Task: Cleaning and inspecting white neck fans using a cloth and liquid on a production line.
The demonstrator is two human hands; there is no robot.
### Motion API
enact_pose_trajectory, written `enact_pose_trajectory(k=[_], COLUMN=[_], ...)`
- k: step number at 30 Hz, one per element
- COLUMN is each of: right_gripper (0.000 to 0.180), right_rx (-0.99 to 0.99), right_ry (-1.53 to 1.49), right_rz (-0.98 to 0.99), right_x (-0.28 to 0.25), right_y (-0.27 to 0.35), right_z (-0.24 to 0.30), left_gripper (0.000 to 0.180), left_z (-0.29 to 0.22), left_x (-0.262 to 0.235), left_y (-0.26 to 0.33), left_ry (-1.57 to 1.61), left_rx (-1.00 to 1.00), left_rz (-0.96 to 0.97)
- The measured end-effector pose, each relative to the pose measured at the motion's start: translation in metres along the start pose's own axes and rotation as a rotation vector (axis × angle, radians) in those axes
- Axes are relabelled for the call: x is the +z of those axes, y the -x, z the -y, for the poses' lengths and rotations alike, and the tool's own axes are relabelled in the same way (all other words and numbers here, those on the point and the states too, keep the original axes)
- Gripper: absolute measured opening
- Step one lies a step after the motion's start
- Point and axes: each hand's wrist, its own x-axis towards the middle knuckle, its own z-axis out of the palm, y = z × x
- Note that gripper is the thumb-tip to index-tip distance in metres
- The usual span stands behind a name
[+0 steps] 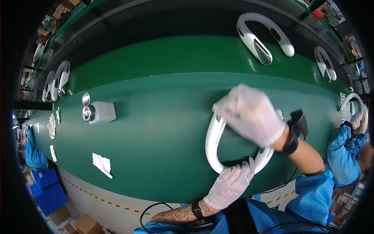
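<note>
left hand (230, 185), white-gloved: is being wrapped over the lower bend of a white u-shaped device (212, 144), fingers curled on it. right hand (255, 117), white-gloved, blurred: is being held above the device's upper left end, fingers bunched; whether anything is being pinched cannot be told. the device is being steadied low over a green table (156, 148), right of its middle, near the front edge; contact with the top cannot be told.

front edge: is being bowed by the lens; grey floor is being crossed below it by yellow-and-black tape (93, 199). blue bins (48, 191) and a cardboard box (89, 224) are being stored at lower left.

tabletop: a wide stretch of matte green is being left between the device and, at left, a crumpled white wipe (102, 164) and a white bottle (103, 112), its metal lid being propped open. more wipes (52, 126) are being strewn farther left.

right end: a curved white piece (352, 96) is being handled by a co-worker in a blue sleeve (343, 156).

back edge: a glossy green strip (167, 54) is being bordered by the tabletop; a large white device (253, 39) is being carried on it, well apart from the hands, others being placed toward both ends.
</note>
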Motion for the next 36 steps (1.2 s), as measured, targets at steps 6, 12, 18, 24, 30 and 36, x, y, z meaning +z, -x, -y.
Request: enact_pose_trajectory(k=[6,12,18,24,30,36], right_gripper=[0.011,0.013,0.016,0.010,0.018,0.012], right_rx=[0.013,-0.001,-0.002,-0.016,0.278,0.322], right_ry=[-0.021,-0.181,-0.249,-0.299,-0.291,-0.250], right_rz=[-0.036,-0.049,-0.017,-0.079,-0.212,-0.223], right_x=[0.002,0.012,0.018,0.027,0.021,0.026], right_y=[0.001,0.006,0.024,0.025,0.004,0.005], right_z=[0.007,0.012,0.037,0.036,-0.026,-0.038], left_gripper=[0.041,0.041,0.046,0.039,0.055,0.053], left_z=[0.002,0.000,-0.007,-0.003,-0.001,-0.002], left_x=[0.003,0.002,0.006,0.003,0.008,0.013], left_y=[-0.005,0.002,0.002,-0.005,-0.005,-0.003], left_ry=[-0.015,0.035,0.071,-0.009,-0.002,-0.004], left_rx=[-0.018,-0.033,-0.075,-0.060,-0.056,-0.080], left_rz=[0.002,0.043,0.151,0.077,-0.028,-0.052])
